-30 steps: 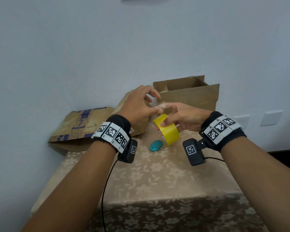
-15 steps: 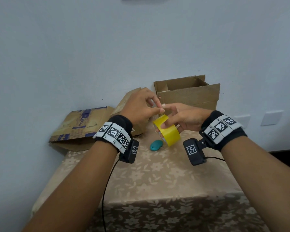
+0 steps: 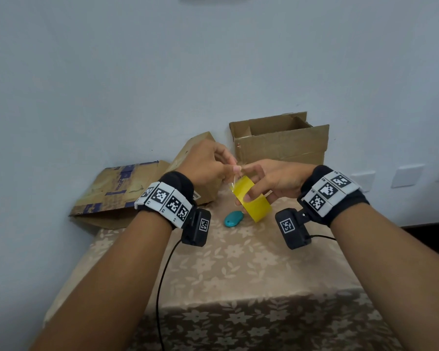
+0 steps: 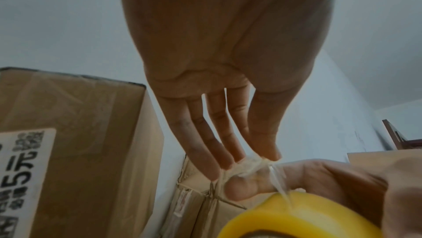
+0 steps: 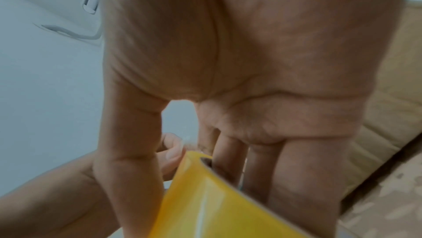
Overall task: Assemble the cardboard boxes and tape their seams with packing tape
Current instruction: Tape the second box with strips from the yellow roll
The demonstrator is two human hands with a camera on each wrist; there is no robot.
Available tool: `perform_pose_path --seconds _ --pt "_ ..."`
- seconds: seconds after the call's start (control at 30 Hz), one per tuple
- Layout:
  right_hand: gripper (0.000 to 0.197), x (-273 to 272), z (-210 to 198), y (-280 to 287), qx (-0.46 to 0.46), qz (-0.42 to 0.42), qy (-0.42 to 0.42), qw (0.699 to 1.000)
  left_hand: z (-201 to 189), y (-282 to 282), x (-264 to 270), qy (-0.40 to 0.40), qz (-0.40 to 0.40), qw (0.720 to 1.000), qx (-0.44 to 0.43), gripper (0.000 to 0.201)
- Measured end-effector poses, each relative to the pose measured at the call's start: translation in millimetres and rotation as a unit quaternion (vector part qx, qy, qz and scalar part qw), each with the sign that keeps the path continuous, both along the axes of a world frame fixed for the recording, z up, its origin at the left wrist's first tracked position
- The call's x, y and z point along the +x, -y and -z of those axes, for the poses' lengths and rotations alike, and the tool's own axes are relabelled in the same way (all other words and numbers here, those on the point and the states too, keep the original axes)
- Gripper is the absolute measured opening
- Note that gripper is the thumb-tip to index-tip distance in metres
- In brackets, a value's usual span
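Observation:
My right hand [image 3: 250, 192] holds a yellow roll of packing tape [image 3: 252, 201] above the table, thumb on the outer face and fingers through the core [image 5: 230, 166]. My left hand [image 3: 235, 169] pinches the crumpled clear loose end of the tape [image 4: 250, 165] just above the roll [image 4: 297, 218]. An open cardboard box [image 3: 281, 145] stands at the back against the wall. A closed box [image 3: 195, 148] leans behind my left hand, with a printed label [image 4: 25, 169] on its side. A flattened box [image 3: 117, 188] lies at the left.
A small teal oval object [image 3: 233, 219] lies on the floral tablecloth [image 3: 238, 269] under the roll. The wall is close behind the boxes. A black cable [image 3: 162, 287] hangs from the left wrist over the table's front edge.
The left fingers have drawn together from a spread pose and now pinch the tape end right at the roll. The right hand and the roll have barely moved.

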State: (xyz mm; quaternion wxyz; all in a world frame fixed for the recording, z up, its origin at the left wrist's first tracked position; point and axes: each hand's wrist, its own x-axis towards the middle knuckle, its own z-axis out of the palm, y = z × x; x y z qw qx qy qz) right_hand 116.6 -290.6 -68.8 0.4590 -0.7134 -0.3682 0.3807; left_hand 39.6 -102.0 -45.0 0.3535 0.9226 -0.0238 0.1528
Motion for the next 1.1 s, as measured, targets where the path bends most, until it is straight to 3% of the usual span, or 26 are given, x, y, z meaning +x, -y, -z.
perform_pose_path --seconds 0.23,0.83,0.93,1.1 --pt "0.050 -1 -4 0 -0.019 0.020 0.013 1.000 -1 1 0 -0.030 0.002 1.000 0.008 0.013" --pt "0.041 -2 -10 2 -0.043 0.022 0.056 0.997 -6 5 2 -0.057 -0.076 0.995 -0.023 0.008" --pt "0.044 -1 -7 5 -0.053 0.027 0.067 0.996 -10 -5 1 -0.036 -0.108 0.992 -0.054 0.007" --pt "0.043 -1 -5 6 -0.045 0.053 0.073 0.995 -19 -6 -5 -0.060 -0.083 0.990 -0.097 0.013"
